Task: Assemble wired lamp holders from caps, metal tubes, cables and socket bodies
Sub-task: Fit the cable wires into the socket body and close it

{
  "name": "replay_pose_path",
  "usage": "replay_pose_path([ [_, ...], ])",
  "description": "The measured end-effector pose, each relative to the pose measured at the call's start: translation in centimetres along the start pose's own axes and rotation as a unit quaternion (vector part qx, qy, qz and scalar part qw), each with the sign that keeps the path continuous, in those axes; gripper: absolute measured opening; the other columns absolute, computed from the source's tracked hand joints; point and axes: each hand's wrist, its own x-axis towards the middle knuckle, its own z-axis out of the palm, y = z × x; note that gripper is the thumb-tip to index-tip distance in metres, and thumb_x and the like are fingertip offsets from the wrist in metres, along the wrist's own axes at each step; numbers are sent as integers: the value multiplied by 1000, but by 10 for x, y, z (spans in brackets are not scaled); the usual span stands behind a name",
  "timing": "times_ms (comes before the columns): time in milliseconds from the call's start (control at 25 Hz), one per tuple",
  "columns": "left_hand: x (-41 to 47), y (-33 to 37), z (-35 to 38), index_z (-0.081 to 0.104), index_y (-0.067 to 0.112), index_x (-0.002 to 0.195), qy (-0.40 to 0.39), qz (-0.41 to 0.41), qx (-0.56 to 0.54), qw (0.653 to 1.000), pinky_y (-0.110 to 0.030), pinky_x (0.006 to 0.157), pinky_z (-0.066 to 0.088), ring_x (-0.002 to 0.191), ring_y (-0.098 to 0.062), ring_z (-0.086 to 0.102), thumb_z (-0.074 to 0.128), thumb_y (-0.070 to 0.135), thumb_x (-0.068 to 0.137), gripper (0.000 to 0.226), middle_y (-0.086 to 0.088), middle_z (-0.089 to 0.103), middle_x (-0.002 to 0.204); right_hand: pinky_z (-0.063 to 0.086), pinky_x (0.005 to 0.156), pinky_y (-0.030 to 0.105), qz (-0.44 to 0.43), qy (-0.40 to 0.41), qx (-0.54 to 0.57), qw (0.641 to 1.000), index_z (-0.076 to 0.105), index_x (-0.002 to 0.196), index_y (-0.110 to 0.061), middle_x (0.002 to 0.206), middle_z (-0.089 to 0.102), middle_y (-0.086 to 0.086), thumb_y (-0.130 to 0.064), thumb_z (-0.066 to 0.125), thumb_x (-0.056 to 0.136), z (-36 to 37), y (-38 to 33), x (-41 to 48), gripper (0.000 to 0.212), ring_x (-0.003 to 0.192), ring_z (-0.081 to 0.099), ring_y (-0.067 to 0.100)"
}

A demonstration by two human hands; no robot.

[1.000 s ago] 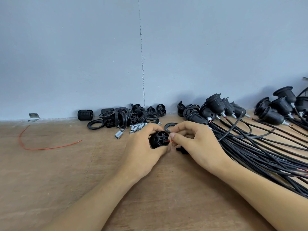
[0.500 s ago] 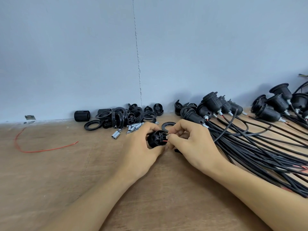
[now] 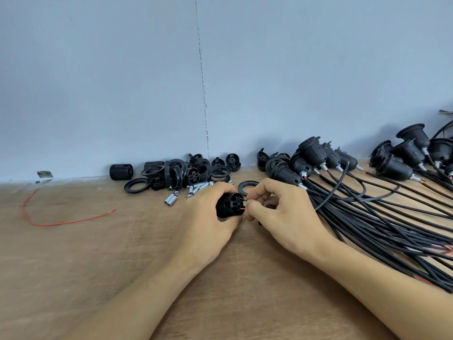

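Black ribbed plastic socket body (image 3: 229, 204) mid-scene, low over the brown wooden surface (image 3: 98, 253), left hand (image 3: 208, 224) curled round its barrel. Right hand (image 3: 286, 217) pinches a thin red wire (image 3: 242, 208) at the socket's terminal end. Short silver metal tubes (image 3: 170, 199) and loose black plastic caps and rings (image 3: 186, 173) lie just beyond, far left. Bundled black cables (image 3: 382, 224) fan out right.

A pale blue-grey painted wall (image 3: 98, 69) fills the upper half of the view, matt and lightly scuffed. A thin, rough vertical seam (image 3: 202, 82) runs down it from the top edge to the table. The table (image 3: 73, 266) has a bare light-brown wooden top with faint grain and dull, worn patches, and its far edge butts against the wall. At the far left a small metal bracket (image 3: 44, 176) sits on that joint. The light is soft and even, with only weak shadows.
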Motion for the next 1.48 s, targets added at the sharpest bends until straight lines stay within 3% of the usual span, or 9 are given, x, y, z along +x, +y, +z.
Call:
replay_pose_path([
  [200, 1, 1, -1, 72, 32, 97, 1, -24, -22, 999, -16, 80, 50, 91, -1, 67, 87, 17, 73, 32, 20, 72, 91, 55, 73, 33, -6, -5, -1, 1000, 69, 80, -22, 66, 72, -7, -8, 66, 82, 0, 0, 0, 14, 70, 67, 15],
  [600, 0, 1, 0, 75, 27, 97, 15, 14, 36, 999, -5, 80, 40, 95, 1, 61, 86, 11, 73, 31, 16, 72, 91, 54, 73, 28, -9, -7, -12, 1000, 70, 80, -23, 66, 71, -7, -9, 67, 83, 2, 3, 1, 15, 70, 67, 13],
  [880, 0, -4, 1, 75, 28, 102, 5, 38, 106, 994, -3, 88, 32, 97, -2, 53, 85, 13, 71, 36, 22, 68, 96, 42, 68, 8, -44, -32, -72, 996, 70, 85, -22, 75, 66, -10, -12, 68, 90, 1, 10, 3, 12, 78, 59, -1],
  [1000, 0, -1, -1, 68, 39, 94, -26, 58, 122, 991, -5, 82, 32, 92, 0, 50, 84, 17, 72, 35, 35, 57, 83, 40, 68, 7, -67, -32, -97, 993, 70, 88, -19, 79, 64, -11, -11, 66, 92, 1, 12, 4, 10, 84, 57, 0],
  [1120, -1, 1, -2, 66, 40, 93, -39, 61, 112, 991, -6, 77, 34, 91, 1, 52, 85, 22, 72, 34, 36, 55, 78, 40, 65, 9, -69, -32, -103, 992, 69, 86, -18, 76, 64, -10, -11, 65, 92, 1, 12, 5, 10, 80, 57, 3],
  [1280, -3, 4, 1, 70, 38, 98, -47, 64, 96, 992, -7, 73, 36, 87, 2, 55, 86, 24, 71, 34, 31, 58, 77, 39, 63, 8, -49, -34, -86, 995, 67, 83, -21, 71, 64, -9, -12, 65, 93, 3, 11, 5, 13, 73, 57, 1],
  [1480, -2, 4, 1, 73, 37, 92, -3, 28, 56, 998, -3, 68, 38, 84, 4, 60, 83, 17, 72, 30, 21, 66, 83, 42, 67, 9, -20, -15, -39, 999, 69, 84, -22, 69, 68, -7, -12, 65, 92, 4, 10, 5, 12, 70, 60, 2],
])
